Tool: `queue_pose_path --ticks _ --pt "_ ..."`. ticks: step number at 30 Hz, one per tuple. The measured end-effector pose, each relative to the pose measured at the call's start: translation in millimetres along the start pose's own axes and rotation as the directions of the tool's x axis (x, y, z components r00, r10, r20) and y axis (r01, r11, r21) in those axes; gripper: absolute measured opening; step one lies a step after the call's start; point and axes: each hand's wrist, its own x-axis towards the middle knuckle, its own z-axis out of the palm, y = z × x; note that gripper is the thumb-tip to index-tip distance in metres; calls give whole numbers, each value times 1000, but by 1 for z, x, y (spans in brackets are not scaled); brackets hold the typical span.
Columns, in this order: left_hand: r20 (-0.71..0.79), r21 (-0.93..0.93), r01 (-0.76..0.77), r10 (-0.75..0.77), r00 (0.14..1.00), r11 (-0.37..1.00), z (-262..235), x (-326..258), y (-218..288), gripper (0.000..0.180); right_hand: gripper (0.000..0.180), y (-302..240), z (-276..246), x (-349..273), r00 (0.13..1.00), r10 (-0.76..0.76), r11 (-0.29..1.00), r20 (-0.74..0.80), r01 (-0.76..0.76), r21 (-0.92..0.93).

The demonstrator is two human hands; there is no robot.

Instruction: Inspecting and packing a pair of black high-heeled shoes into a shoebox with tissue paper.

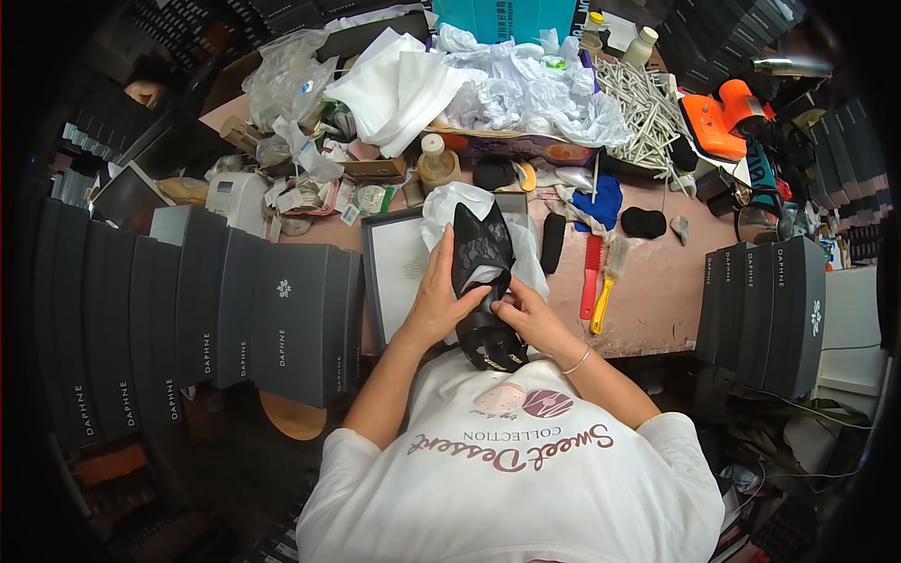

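A black lace shoe stands toe-up close to my chest, over an open grey shoe box lined with white tissue paper. My left hand grips the shoe's left side. At the shoe's opening my right hand holds its right side, fingers pressing in near a white paper stuffing. A thin bracelet circles my right wrist.
Rows of dark grey shoe boxes stand at my left, and more boxes at my right. On the table lie a red brush, a yellow-handled brush, a blue cloth, black pads, crumpled tissue, white sticks and an orange tool.
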Motion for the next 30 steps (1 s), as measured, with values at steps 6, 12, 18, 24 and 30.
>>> queue_pose_path --ticks 6,12,18,24,30 --pt "153 -119 105 -86 985 987 -3 5 -4 86 64 -14 -2 -2 952 -270 951 -142 241 -193" --pt "145 -64 7 2 989 998 -1 12 2 83 79 -39 -19 15 831 -554 758 -48 480 -440" --pt "-111 1 -100 100 989 995 34 9 11 81 72 -33 -23 6 790 -592 756 -158 478 -448" --pt "143 -693 151 -71 987 705 36 -5 19 84 66 -27 -26 -6 817 -527 844 -236 470 -259" --pt "493 -859 510 -340 801 -44 46 -35 15 52 68 -33 -35 -2 920 -388 921 -60 389 -1"
